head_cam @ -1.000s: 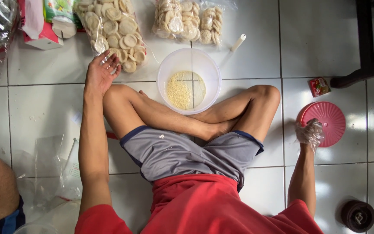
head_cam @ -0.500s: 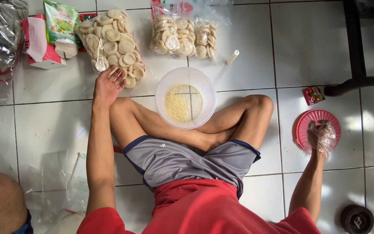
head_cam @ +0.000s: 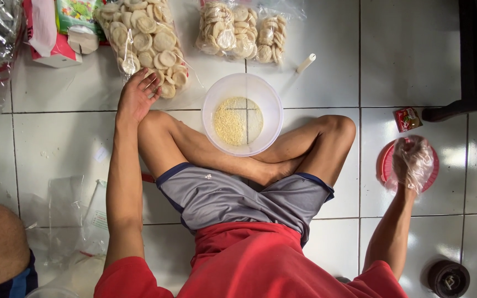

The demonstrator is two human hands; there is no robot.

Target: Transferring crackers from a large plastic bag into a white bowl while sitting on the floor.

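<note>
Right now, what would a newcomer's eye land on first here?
Probably the clear bowl of pale crumbs on the tiles before the crossed legs. Then the left hand resting against a bag of round crackers, and the right hand, in a thin plastic glove, over a pink lid.

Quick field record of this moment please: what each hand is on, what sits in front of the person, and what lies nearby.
left hand: bare, on the big bag of round crackers
right hand: in a clear plastic glove, over the pink plate
in front: clear tub with pale crumbs
far side: smaller cracker bags
beside plate: small red packet
floor: white tiles
</note>
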